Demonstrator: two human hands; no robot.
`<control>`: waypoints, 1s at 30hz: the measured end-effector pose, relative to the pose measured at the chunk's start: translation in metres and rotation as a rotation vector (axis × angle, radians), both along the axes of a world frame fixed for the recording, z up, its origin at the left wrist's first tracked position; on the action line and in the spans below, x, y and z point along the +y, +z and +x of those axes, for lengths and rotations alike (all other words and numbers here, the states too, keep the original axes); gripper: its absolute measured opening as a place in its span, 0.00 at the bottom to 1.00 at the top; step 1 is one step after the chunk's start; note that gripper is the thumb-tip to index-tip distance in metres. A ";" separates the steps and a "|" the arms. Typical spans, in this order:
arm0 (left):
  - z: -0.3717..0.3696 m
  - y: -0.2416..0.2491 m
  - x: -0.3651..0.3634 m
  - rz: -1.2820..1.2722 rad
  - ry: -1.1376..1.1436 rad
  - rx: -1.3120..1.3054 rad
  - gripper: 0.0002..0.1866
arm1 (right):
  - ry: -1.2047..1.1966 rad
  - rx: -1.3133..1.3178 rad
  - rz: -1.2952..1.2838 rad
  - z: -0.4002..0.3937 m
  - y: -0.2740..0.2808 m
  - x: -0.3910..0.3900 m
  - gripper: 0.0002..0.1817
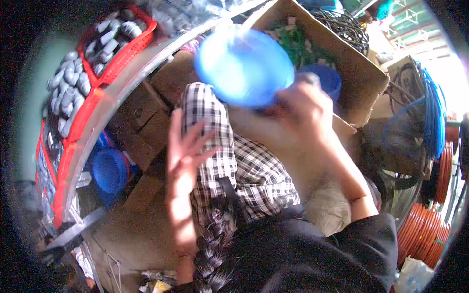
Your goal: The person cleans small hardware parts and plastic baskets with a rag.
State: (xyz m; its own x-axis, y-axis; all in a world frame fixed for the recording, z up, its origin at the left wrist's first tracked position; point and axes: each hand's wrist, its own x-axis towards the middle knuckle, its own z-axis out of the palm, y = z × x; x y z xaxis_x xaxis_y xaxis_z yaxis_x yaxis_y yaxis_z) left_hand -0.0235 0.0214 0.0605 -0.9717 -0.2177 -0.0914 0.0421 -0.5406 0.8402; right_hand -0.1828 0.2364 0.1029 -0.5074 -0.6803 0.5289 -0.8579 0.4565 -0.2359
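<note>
A blue round basin or bowl [244,68], blurred by motion, is held up at the top centre, above the checked trousers. At its lower right rim, my right hand [305,100] has its fingers closed round the edge; something dark shows beside the fingers, too blurred to name. My left hand [188,144] is spread with fingers apart over the checked trouser leg [207,110], holding nothing. Behind the right hand, a second blue container [325,80] sits in a cardboard box [359,93] that also holds green and white pieces [298,41].
Red baskets [132,53] with grey and white parts line the curved table edge at left. Below it are a blue container [110,171] and cardboard boxes [146,139]. Blue cable coils [432,112] and copper-coloured coils [422,232] stand at right.
</note>
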 end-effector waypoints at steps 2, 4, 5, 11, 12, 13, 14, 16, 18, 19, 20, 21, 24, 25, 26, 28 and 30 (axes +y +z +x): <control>-0.001 -0.024 0.026 0.167 0.077 -0.015 0.52 | 0.218 -0.115 -0.108 0.041 -0.024 -0.029 0.12; 0.007 -0.046 0.032 0.149 0.272 0.011 0.50 | 0.274 -0.240 -0.177 0.077 -0.050 -0.049 0.12; 0.004 -0.019 0.035 0.024 0.309 0.035 0.50 | 0.247 -0.339 -0.203 0.091 -0.058 -0.055 0.12; 0.025 -0.031 0.020 -0.284 0.233 0.104 0.46 | 0.320 -0.758 -0.182 0.106 -0.055 -0.075 0.10; 0.029 -0.029 0.017 -0.504 0.202 0.125 0.42 | 0.365 -0.804 -0.200 0.103 -0.054 -0.079 0.10; 0.028 -0.020 0.019 -0.583 0.164 0.053 0.36 | 0.410 -0.847 -0.216 0.100 -0.052 -0.082 0.10; 0.027 -0.015 0.013 -0.533 0.099 0.013 0.33 | 0.439 -0.908 -0.230 0.096 -0.047 -0.085 0.10; 0.026 -0.015 0.003 -0.427 0.063 -0.048 0.28 | 0.465 -0.959 -0.119 0.087 -0.026 -0.088 0.10; 0.027 -0.007 0.002 -0.167 0.126 -0.215 0.32 | 0.473 -0.987 0.038 0.077 0.014 -0.085 0.08; 0.027 -0.009 0.000 -0.149 0.180 -0.228 0.33 | 0.441 -0.952 -0.022 0.075 0.031 -0.079 0.07; 0.027 -0.011 -0.003 -0.133 0.234 -0.241 0.34 | 0.384 -0.919 -0.110 0.072 0.048 -0.075 0.08; 0.025 -0.022 -0.008 -0.170 0.276 -0.215 0.35 | 0.299 -0.921 -0.390 0.071 0.046 -0.071 0.12; 0.023 -0.020 -0.010 -0.269 0.321 -0.239 0.34 | 0.129 -1.051 -1.085 0.070 0.031 -0.075 0.27; 0.019 -0.022 -0.012 -0.314 0.315 -0.269 0.33 | 0.129 -1.025 -1.000 0.069 0.026 -0.080 0.28; 0.015 -0.024 -0.012 -0.446 0.397 -0.171 0.32 | 0.131 -0.995 -0.916 0.068 0.021 -0.086 0.29; 0.008 -0.029 -0.008 -0.478 0.550 -0.020 0.27 | 0.022 -0.609 -0.347 0.073 -0.017 -0.093 0.28; 0.010 -0.040 -0.014 -0.604 0.557 0.031 0.23 | 0.049 -0.501 0.016 0.090 -0.064 -0.101 0.26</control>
State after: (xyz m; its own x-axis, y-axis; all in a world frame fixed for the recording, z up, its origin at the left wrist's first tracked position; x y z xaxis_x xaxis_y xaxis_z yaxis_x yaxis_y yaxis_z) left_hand -0.0137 0.0075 0.0201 -0.7065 -0.6722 0.2213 0.1992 0.1112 0.9736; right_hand -0.0932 0.1356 0.0389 -0.6640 -0.7154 0.2176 -0.6610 0.4257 -0.6179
